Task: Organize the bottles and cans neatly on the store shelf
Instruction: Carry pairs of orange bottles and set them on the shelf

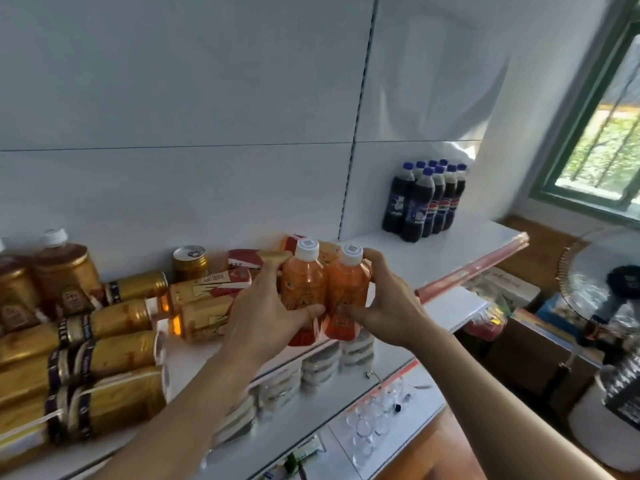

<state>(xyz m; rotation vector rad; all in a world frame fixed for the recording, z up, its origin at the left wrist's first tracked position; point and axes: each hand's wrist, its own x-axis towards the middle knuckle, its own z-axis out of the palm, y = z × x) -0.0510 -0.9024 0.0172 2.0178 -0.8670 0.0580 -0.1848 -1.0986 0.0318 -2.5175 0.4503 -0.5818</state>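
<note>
Two small orange drink bottles (325,289) with white caps stand upright and touching each other at the center of the view, at the front edge of a white store shelf (450,244). The left hand (266,306) wraps the left bottle from the nine o'clock side, thumb across its front label. The right hand (384,299) wraps the right bottle from the three o'clock side, fingers reaching behind it and thumb in front. The two thumbs nearly meet at six o'clock, low on the labels. Both hands are closed snugly around the bottles, with no gap showing.

The bottles look full, so probably moderately heavy for their size. The plastic is smooth and slightly yielding, and the glossy labels may slip. The waist, where the hands already hold, seems the surest place to grip.

At nine o'clock lie gold cans (114,351) on their sides, jumbled, with red-and-gold cartons (214,296) beside them. One gold can (190,261) stands upright behind. At one o'clock, well apart, a tidy cluster of dark cola bottles (426,202) stands. Whether the orange bottles rest on the shelf or are lifted just clear is hard to tell.
</note>
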